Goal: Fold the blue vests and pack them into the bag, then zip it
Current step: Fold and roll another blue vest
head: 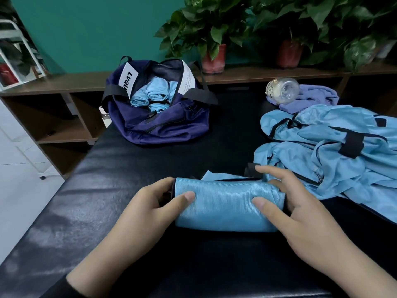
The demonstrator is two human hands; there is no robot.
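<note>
I have a rolled blue vest (225, 206) lying crosswise on the near part of the black padded table (120, 168), and both my hands are on it. My left hand (150, 209) grips the left end of the roll, thumb lying on top of the fabric and the other fingers curled round the far side of that end. My right hand (300, 209) grips the right end the same way: thumb pressed on top, fingers bent over the bunched end of the roll, the forefinger reaching toward a dark strap just behind it. A loose corner of the same light blue cloth pokes out from behind the roll on its far side. To the right, touching or nearly touching my right fingers, lies a heap of unfolded blue vests (335, 151) with black trim and black tabs, spreading off toward the right edge. Far left of centre sits the navy bag (163, 125), its top gaping open, with several rolled vests (154, 93) already standing inside it; a white label with dark letters hangs on its left flap and a white printed tag on its right. At the far right of the table a purple cloth (311, 97) is bunched up with a clear plastic bottle (282, 89) lying on its side on it. Beyond the table runs a brown wooden shelf (64, 82) carrying potted plants (212, 29) in front of a teal wall.
</note>
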